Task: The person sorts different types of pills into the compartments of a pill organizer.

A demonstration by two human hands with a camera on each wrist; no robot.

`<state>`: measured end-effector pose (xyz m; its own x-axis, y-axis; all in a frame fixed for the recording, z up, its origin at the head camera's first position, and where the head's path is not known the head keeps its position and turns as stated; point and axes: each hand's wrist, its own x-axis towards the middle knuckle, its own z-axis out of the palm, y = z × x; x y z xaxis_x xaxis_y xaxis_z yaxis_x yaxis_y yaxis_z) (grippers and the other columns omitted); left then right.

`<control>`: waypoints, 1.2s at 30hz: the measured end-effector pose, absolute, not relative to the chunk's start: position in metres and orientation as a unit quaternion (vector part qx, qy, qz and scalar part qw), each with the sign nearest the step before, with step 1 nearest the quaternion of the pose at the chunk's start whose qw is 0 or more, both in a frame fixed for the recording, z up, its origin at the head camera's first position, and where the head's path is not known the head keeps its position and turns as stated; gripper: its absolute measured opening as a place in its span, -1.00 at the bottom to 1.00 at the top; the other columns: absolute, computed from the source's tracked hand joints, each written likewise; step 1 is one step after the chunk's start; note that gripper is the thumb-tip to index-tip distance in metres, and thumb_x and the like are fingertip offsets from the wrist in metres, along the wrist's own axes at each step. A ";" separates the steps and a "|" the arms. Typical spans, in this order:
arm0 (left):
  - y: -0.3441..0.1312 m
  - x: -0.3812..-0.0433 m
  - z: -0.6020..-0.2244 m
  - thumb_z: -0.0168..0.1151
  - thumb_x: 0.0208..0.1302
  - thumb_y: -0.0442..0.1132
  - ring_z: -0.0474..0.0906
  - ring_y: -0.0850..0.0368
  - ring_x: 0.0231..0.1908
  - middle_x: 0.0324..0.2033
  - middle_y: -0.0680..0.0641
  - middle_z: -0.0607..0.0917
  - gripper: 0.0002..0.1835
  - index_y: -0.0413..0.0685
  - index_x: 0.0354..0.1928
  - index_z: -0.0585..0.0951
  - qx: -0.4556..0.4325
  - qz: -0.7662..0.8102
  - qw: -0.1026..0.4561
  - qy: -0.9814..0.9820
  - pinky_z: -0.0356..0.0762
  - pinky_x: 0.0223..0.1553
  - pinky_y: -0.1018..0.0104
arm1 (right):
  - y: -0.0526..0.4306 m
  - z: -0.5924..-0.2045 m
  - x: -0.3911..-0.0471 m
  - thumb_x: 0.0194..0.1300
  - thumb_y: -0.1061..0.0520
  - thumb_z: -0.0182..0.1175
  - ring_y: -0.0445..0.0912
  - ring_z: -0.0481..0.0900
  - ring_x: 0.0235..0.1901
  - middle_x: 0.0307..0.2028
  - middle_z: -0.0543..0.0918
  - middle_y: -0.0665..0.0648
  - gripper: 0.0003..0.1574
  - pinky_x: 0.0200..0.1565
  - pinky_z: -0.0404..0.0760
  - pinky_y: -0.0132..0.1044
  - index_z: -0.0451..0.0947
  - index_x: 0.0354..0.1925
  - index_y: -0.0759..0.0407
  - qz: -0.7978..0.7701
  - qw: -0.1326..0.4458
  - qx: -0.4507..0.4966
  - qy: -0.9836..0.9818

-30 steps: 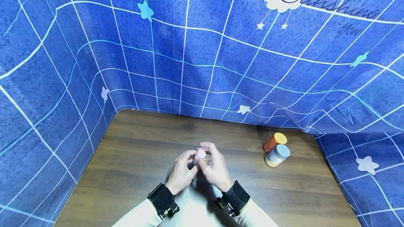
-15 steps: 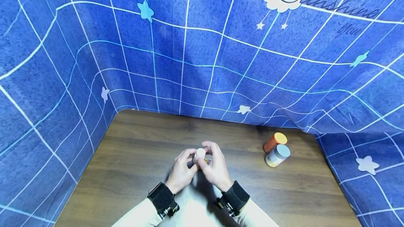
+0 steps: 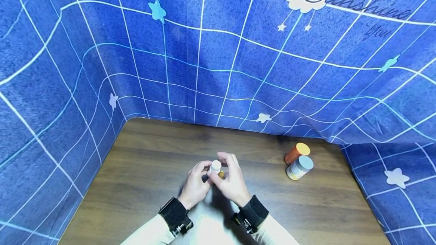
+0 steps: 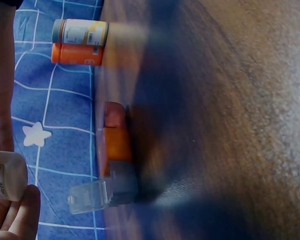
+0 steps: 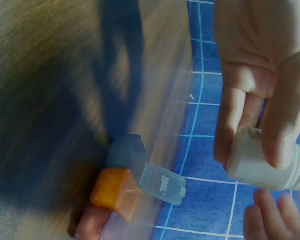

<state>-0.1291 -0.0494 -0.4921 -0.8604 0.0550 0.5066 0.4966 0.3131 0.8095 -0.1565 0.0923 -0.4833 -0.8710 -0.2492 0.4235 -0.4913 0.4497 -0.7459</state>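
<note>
A white pill bottle [image 3: 215, 166], cap up, is held between both hands over the table. My left hand [image 3: 195, 187] grips its body, thumb on one side and fingers on the other in the right wrist view, where the bottle [image 5: 257, 157] shows its ridged neck end. The thumb of my right hand [image 3: 234, 182] touches the bottle's near side, with its fingers curved round the far side. Below the bottle lies a pill organizer [image 4: 117, 145] with translucent blue, orange and red compartments. The lid [image 5: 164, 186] of its blue compartment stands open and bears raised letters.
An orange bottle [image 3: 295, 154] and a white bottle with a grey lid [image 3: 299, 168] stand side by side at the right of the wooden table [image 3: 153, 150]. A blue curtain [image 3: 218, 48] with grid lines and stars hangs around the table's edges.
The bottle's cap has come into fuller view, and it has shifted slightly left. My right thumb has slid lower along the bottle, and more of the orange compartment shows beside it.
</note>
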 end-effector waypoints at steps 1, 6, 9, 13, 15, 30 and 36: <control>-0.049 -0.129 -0.491 0.24 -0.06 -0.50 0.50 0.07 -0.20 -0.24 -0.21 0.56 -0.63 -0.28 -0.13 0.45 -0.175 -0.559 0.199 -0.786 0.57 -0.23 0.09 | 0.092 -0.483 -0.157 -0.05 -0.08 0.31 -0.17 0.41 -0.22 -0.19 0.43 0.01 -0.31 -0.29 0.52 -0.19 0.29 0.06 -0.04 0.471 0.136 0.206 -0.847; -0.046 -0.129 -0.489 0.24 -0.06 -0.51 0.50 0.08 -0.21 -0.24 -0.20 0.55 -0.64 -0.27 -0.14 0.46 -0.168 -0.572 0.193 -0.779 0.57 -0.21 0.11 | 0.090 -0.482 -0.157 -0.06 -0.08 0.34 -0.18 0.41 -0.30 -0.35 0.42 -0.02 -0.34 -0.39 0.54 -0.21 0.31 -0.01 0.00 0.473 0.153 0.171 -0.851; -0.047 -0.129 -0.489 0.25 -0.06 -0.52 0.50 0.05 -0.20 -0.23 -0.21 0.55 -0.63 -0.28 -0.14 0.45 -0.165 -0.582 0.183 -0.775 0.56 -0.19 0.07 | 0.089 -0.482 -0.157 0.00 0.06 0.28 -0.17 0.45 -0.25 -0.31 0.51 -0.02 -0.42 -0.41 0.58 -0.15 0.31 0.01 0.00 0.491 0.142 0.188 -0.839; -0.048 -0.129 -0.489 0.26 -0.09 -0.53 0.49 0.02 -0.19 -0.22 -0.21 0.55 -0.61 -0.27 -0.13 0.46 -0.165 -0.578 0.182 -0.778 0.56 -0.19 0.06 | 0.089 -0.483 -0.157 0.02 0.20 0.15 -0.15 0.46 -0.17 -0.17 0.59 0.03 -0.44 -0.34 0.57 -0.08 0.30 0.04 -0.02 0.503 0.133 0.222 -0.825; -0.048 -0.129 -0.489 0.26 -0.09 -0.53 0.48 0.03 -0.18 -0.22 -0.20 0.55 -0.61 -0.27 -0.13 0.46 -0.167 -0.571 0.184 -0.782 0.56 -0.19 0.08 | 0.089 -0.483 -0.157 0.02 0.17 0.15 -0.16 0.46 -0.16 -0.13 0.57 0.02 -0.43 -0.32 0.56 -0.08 0.30 0.05 -0.06 0.499 0.134 0.225 -0.826; -0.050 -0.144 -0.525 0.24 -0.07 -0.50 0.49 0.16 -0.19 -0.20 -0.10 0.56 -0.56 -0.07 -0.08 0.45 -0.156 -0.565 0.188 -0.788 0.57 -0.22 0.22 | 0.091 -0.484 -0.161 0.08 0.24 0.10 -0.14 0.45 -0.14 -0.14 0.55 0.09 -0.49 -0.19 0.54 -0.04 0.32 0.05 0.08 0.480 0.136 0.271 -0.823; -0.051 -0.144 -0.525 0.26 -0.08 -0.46 0.48 0.17 -0.18 -0.19 -0.08 0.55 -0.56 -0.07 -0.08 0.45 -0.162 -0.562 0.189 -0.789 0.57 -0.20 0.25 | 0.091 -0.484 -0.160 0.06 0.10 0.19 -0.13 0.43 -0.10 -0.05 0.50 0.12 -0.37 -0.12 0.50 -0.04 0.27 0.12 0.06 0.478 0.117 0.259 -0.831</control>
<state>-0.1440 -0.0509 -0.5255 -0.8757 0.0441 0.4807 0.4687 0.3165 0.8247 -0.1604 0.0912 -0.4838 -0.8382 -0.3197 0.4419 -0.5427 0.4081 -0.7341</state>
